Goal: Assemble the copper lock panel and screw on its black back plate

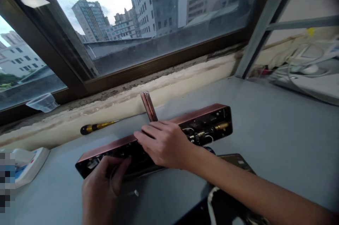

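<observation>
A long copper-coloured housing lies on its side, its open dark face turned toward me. Inside its right end are brass fittings and white wires, and a copper tube sticks up behind it. My right hand wraps over the housing's upper edge beside the tube, covering the middle of the opening. At the left part of the opening, my left hand has thumb and fingers pinched around a thin pale wire. A small white connector dangles at that wire's end. The wire's other end is hidden.
Behind the housing lies a yellow-and-black screwdriver. A dark panel with a white cable is under my right forearm. A white device stands at left, a clear plastic cup on the sill. Cables clutter the right.
</observation>
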The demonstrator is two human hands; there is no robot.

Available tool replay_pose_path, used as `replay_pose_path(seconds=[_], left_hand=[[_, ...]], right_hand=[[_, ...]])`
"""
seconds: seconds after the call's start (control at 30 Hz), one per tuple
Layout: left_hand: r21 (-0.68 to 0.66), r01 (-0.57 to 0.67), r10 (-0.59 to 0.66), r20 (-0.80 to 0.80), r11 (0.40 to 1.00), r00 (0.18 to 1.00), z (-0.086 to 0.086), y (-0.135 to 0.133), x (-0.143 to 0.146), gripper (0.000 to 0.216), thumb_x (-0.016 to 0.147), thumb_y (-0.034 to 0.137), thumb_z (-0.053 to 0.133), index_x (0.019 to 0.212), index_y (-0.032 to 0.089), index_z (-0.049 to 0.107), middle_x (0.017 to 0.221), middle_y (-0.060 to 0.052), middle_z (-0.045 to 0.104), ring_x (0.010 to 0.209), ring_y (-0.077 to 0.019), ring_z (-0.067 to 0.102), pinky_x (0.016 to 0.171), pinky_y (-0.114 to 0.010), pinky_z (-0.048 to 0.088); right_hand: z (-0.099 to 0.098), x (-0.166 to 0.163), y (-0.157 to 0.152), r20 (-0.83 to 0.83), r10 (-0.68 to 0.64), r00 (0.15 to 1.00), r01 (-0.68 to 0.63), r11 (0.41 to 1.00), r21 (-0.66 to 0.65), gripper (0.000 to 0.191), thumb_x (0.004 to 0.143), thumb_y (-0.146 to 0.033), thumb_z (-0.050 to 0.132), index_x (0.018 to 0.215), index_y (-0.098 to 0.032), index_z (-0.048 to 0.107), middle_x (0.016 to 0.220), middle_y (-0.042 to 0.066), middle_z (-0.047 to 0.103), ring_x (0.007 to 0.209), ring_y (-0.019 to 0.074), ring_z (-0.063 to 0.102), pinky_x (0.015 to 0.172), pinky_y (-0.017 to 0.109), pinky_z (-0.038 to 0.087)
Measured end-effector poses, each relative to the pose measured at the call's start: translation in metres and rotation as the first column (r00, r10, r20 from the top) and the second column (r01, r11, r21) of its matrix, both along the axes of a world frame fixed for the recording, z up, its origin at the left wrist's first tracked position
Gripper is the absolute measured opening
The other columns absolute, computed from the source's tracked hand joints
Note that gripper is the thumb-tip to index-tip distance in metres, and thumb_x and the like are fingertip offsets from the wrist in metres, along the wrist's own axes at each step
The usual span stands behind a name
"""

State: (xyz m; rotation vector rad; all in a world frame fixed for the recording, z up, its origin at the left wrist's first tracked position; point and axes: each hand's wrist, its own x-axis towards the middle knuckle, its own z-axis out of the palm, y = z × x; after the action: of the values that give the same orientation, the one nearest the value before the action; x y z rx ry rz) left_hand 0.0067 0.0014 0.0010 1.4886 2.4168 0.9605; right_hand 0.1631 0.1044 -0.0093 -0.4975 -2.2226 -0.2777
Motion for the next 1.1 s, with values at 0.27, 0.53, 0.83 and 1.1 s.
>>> replay_pose_path(seconds=[0.27,0.53,0.83,1.1], left_hand=[[-0.101,-0.075,0.078,0.023,0.992,0.997,0.0047,0.0029,-0.0024,0.031,0.061,0.053,0.060,0.061,0.022,0.053,0.054,0.002,0.063,0.055,-0.0193,0.057,0.053,-0.028,0.038],[-0.083,-0.108,0.110,0.022,0.991,0.994,0.0073,0.0048,0.0014,0.031,0.060,0.053,0.058,0.067,0.023,0.057,0.063,-0.001,0.066,0.064,-0.0247,0.060,0.058,-0.031,0.038],[-0.074,-0.099,0.098,-0.012,0.992,0.995,0.0083,0.0039,0.0030,0.030,0.063,0.048,0.057,0.079,0.024,0.062,0.077,-0.003,0.071,0.079,-0.0281,0.063,0.066,-0.033,0.040],[0.005,-0.056,0.057,-0.069,0.998,0.996,0.0033,0.0061,0.0000,0.027,0.063,0.050,0.059,0.070,0.024,0.057,0.068,-0.001,0.070,0.068,-0.0245,0.065,0.057,-0.030,0.043]], right_hand=[[0.0000,-0.0004,0.0005,0.005,-0.003,1.000,0.003,1.000,0.002,0.019,0.079,-0.016,0.046,0.089,-0.014,0.062,0.069,0.003,0.057,0.064,0.0154,0.051,0.056,0.028,0.029],[0.0004,-0.0008,0.0014,-0.013,0.014,1.000,-0.014,1.000,0.009,0.018,0.078,-0.017,0.046,0.088,-0.013,0.061,0.068,0.003,0.058,0.062,0.0149,0.050,0.054,0.028,0.028],[0.0011,-0.0010,0.0019,0.019,0.029,0.999,-0.030,0.999,0.029,0.019,0.078,-0.018,0.047,0.087,-0.013,0.062,0.070,0.004,0.059,0.060,0.0157,0.049,0.053,0.029,0.028],[0.0006,-0.0019,0.0023,0.029,0.022,0.999,-0.023,1.000,0.012,0.019,0.079,-0.017,0.045,0.089,-0.013,0.061,0.070,0.004,0.058,0.063,0.0157,0.050,0.055,0.029,0.030]])
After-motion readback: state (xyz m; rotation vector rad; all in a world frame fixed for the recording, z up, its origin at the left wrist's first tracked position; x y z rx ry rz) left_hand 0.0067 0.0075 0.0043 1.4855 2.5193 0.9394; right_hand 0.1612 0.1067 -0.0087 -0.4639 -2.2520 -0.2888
